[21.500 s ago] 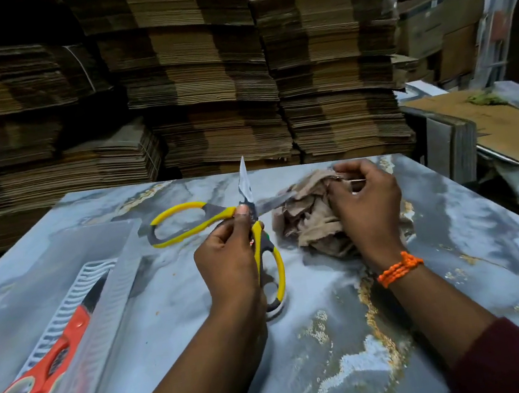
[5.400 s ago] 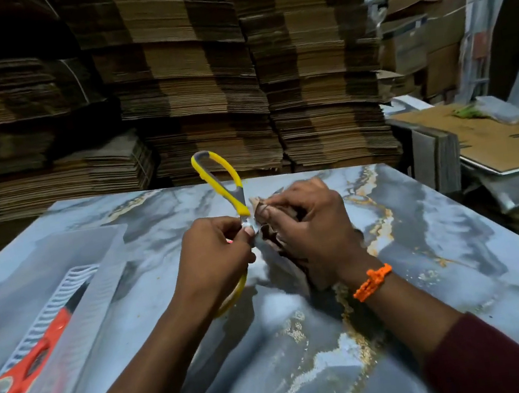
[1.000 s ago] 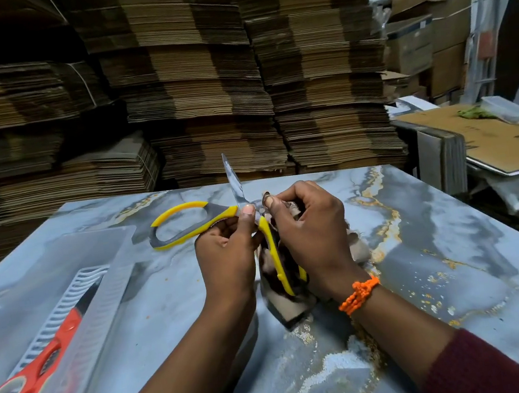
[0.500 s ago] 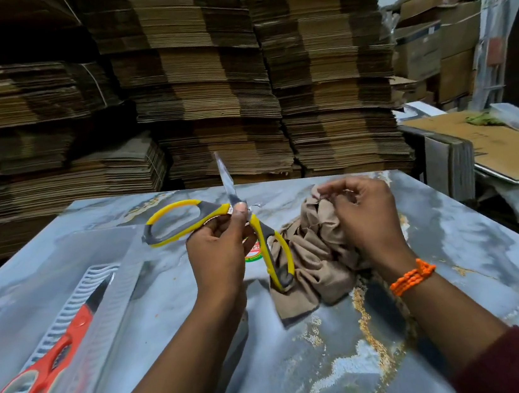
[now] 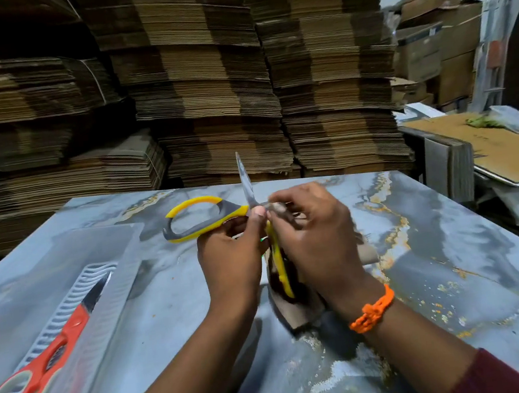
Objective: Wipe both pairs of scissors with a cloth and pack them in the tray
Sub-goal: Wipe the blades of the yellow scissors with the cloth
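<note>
The yellow-handled scissors [image 5: 201, 218] are spread wide open above the table, one blade pointing up, one handle out to the left and the other hanging down between my hands. My left hand [image 5: 230, 262] pinches them at the pivot. My right hand [image 5: 317, 244] holds the beige cloth [image 5: 303, 312] bunched against the pivot and the second blade, which is hidden; a corner of cloth hangs below. The orange-handled scissors [image 5: 46, 353] lie closed in the clear plastic tray [image 5: 61, 255] at the left.
The marbled blue-grey table [image 5: 443, 271] stretches right and toward me. Tall stacks of flattened cardboard [image 5: 204, 88] stand behind its far edge. A side surface topped with a cardboard sheet [image 5: 492, 146] sits at the right, past a gap.
My right hand brought the cloth back from the table onto the scissors' pivot and blade. The left hand kept its hold on the open scissors.
</note>
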The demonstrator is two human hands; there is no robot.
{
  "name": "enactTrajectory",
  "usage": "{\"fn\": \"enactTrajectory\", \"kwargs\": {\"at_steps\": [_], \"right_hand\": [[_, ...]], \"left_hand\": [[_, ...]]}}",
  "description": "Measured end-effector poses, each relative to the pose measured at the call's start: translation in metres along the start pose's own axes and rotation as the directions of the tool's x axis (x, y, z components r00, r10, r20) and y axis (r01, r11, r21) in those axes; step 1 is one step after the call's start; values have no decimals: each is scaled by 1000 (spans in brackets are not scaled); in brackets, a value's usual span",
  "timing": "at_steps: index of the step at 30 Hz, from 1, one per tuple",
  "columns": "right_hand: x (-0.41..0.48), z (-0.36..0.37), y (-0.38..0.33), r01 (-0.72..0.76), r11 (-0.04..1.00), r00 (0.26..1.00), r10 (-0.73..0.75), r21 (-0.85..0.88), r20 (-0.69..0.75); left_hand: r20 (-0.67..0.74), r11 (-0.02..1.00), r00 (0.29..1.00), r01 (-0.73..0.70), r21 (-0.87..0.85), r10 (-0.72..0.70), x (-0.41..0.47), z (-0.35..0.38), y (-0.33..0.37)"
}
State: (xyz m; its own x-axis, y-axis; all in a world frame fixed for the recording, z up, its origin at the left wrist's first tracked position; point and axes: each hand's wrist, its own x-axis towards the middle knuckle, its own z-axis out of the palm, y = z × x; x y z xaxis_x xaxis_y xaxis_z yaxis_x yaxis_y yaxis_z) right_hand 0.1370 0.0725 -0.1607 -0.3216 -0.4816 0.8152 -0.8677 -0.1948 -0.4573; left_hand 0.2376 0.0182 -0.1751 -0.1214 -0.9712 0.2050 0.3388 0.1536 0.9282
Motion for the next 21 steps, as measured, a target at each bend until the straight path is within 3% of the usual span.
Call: {"fn": "enactTrajectory", "kwargs": {"at_steps": [2, 5, 9, 12, 21], "right_hand": [[-4, 4, -3, 28, 996, 998, -31, 80, 46], [-3, 0, -5, -44, 969, 987, 4, 243, 163], [2, -2, -1, -219, 919, 972, 175, 328, 159], [5, -5, 2, -290, 895, 957, 265, 339, 119], [8, 2, 13, -223, 960, 975, 221, 169, 31]], "left_hand": [[-5, 1000, 1000, -14, -26, 14, 0, -2, 1], [-5, 998, 1000, -25, -52, 25, 2, -6, 5], [33, 999, 998, -44, -25, 45, -1, -5, 3], [78, 992, 991, -117, 53, 113, 0, -5, -1], [63, 986, 991, -128, 104, 122, -2, -2, -4]]}}
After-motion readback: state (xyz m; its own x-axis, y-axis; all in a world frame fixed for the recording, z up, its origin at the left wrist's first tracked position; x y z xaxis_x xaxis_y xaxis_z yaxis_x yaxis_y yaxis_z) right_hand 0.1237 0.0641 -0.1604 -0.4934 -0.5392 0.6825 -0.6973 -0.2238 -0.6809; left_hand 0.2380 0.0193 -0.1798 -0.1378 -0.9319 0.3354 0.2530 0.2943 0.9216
